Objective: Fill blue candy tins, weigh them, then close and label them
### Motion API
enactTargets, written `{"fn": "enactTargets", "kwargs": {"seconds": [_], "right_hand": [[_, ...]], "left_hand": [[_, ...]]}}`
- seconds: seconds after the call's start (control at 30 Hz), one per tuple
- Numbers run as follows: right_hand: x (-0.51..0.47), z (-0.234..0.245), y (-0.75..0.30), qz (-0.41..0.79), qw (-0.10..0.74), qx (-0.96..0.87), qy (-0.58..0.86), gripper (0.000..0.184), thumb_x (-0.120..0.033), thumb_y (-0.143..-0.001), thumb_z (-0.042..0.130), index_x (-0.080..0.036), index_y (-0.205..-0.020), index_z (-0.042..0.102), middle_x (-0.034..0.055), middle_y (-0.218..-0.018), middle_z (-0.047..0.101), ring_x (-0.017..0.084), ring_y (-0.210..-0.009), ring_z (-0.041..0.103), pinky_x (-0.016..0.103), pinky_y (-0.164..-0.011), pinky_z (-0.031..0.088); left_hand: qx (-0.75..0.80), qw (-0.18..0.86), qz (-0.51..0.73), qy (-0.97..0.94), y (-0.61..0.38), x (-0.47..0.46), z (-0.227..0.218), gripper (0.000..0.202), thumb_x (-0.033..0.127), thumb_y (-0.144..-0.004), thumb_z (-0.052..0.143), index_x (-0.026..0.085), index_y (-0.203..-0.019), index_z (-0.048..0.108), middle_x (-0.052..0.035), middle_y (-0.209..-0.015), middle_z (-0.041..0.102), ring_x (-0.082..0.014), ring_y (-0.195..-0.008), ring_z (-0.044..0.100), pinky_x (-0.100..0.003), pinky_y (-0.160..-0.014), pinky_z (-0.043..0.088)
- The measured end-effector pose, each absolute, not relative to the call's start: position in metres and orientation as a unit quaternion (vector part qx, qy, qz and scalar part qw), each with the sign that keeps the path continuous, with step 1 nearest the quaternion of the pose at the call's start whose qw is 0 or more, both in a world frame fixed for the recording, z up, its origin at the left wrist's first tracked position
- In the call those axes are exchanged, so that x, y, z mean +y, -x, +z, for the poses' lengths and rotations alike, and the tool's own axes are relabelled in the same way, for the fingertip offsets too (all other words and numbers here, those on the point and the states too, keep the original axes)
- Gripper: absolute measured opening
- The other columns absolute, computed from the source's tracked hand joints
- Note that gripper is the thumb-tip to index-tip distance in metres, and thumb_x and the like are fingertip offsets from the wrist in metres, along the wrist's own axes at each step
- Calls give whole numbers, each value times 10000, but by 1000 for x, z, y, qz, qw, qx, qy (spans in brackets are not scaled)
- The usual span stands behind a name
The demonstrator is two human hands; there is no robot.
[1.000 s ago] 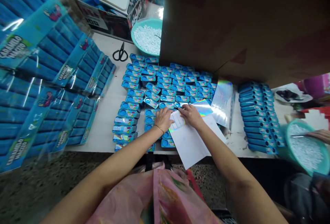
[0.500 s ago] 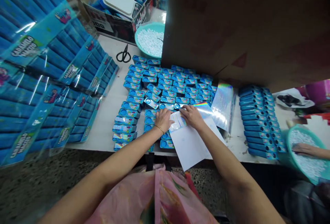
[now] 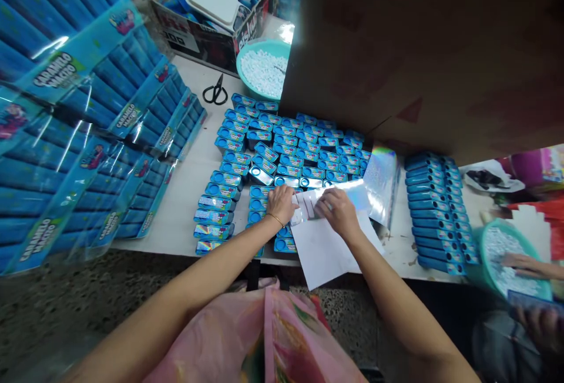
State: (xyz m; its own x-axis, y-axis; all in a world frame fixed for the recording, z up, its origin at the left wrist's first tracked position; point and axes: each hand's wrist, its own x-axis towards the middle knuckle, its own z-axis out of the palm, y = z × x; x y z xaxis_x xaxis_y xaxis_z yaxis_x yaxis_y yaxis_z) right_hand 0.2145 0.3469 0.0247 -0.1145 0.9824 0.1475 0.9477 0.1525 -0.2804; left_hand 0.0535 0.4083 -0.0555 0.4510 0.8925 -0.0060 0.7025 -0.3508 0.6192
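Note:
A sticker sheet with a white backing (image 3: 324, 254) lies over the front of the rows of small blue boxes (image 3: 286, 151). Along its top runs a shiny strip (image 3: 304, 205) with narrow strips and gaps. My left hand (image 3: 281, 204) grips the sheet's upper left edge, thumb over the strip. My right hand (image 3: 339, 214) has its fingers curled in a pinch on the same strip; the fingertips are partly hidden. Shiny sticker pieces lie on a few blue boxes (image 3: 214, 217) at front left. Another shiny sheet (image 3: 382, 189) lies to the right of my right hand.
Plastic-wrapped blue packs (image 3: 88, 107) stack up at left. Black scissors (image 3: 215, 92), a bowl of white pieces (image 3: 264, 69) and a carton (image 3: 202, 42) stand behind. A large cardboard box (image 3: 396, 48) overhangs. At right, a co-worker's hand (image 3: 522, 262) reaches into another bowl (image 3: 497, 289).
My right hand has shifted slightly right and its fingers have curled further, with darker gaps now showing in the strip. The left hand stays at the sheet's edge. A co-worker's second hand appears at lower right.

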Motion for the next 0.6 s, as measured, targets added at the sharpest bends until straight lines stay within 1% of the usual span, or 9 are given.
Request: {"fn": "enactTargets", "kwargs": {"seconds": [0.1,0.13,0.2,0.27,0.33,0.4,0.47,0.53,0.6], "right_hand": [[340,59,-195,194,252,-647,693,148,-298,-783,510,-182,-729,584,26,-763,566,131,-692,501,260,-638,398],[341,66,-188,242,282,-609,701,160,-321,-762,534,-178,-708,581,13,-716,559,116,-633,487,247,-592,389],[345,70,-172,326,343,-527,706,196,-362,-715,579,-168,-688,584,-7,-636,543,98,-559,460,230,-531,364],[350,66,-153,386,399,-452,698,228,-385,-680,606,-158,-694,594,-16,-592,532,90,-531,448,219,-501,344],[355,55,-131,426,434,-397,688,247,-392,-654,625,-149,-693,600,-17,-582,528,81,-512,437,207,-469,319],[358,40,-103,450,455,-356,681,253,-389,-632,643,-147,-691,600,-17,-585,526,76,-500,430,197,-442,295],[362,23,-72,463,465,-327,680,259,-394,-619,648,-148,-688,600,-22,-571,517,75,-490,423,194,-430,283],[369,3,-38,456,470,-317,686,272,-408,-610,643,-149,-685,608,-23,-565,526,82,-496,430,201,-446,303],[380,-18,-5,427,477,-327,695,290,-424,-613,627,-144,-687,620,-8,-599,565,100,-540,466,219,-504,350]], "left_hand": [[478,350,230,-772,-48,411,-53,333,286,-647,662,192,-954,571,-80,-1026,550,-266,-1002,454,-396,-831,318],[463,401,263,-745,-43,411,-50,322,298,-670,637,191,-969,580,-82,-1053,552,-261,-1018,456,-391,-841,325],[425,545,325,-645,-26,410,-43,315,369,-748,537,183,-998,589,-84,-1072,569,-239,-1012,485,-360,-817,366],[375,696,350,-503,-1,407,-35,405,450,-809,401,167,-1033,585,-93,-1049,593,-216,-962,531,-321,-744,411],[344,782,350,-385,27,402,-28,466,491,-810,371,155,-1056,579,-99,-1014,609,-200,-905,561,-288,-682,426],[362,793,358,-334,56,398,-26,425,461,-744,514,148,-1019,596,-83,-922,628,-171,-824,577,-252,-638,422],[421,761,377,-318,83,398,-31,383,383,-654,640,141,-950,615,-47,-785,629,-133,-707,571,-224,-587,407],[469,722,397,-317,111,404,-41,378,340,-604,680,136,-915,616,-19,-702,616,-109,-616,548,-219,-551,395],[492,684,421,-336,138,416,-54,396,336,-593,678,135,-926,605,-10,-697,617,-106,-593,543,-232,-560,405]]}}
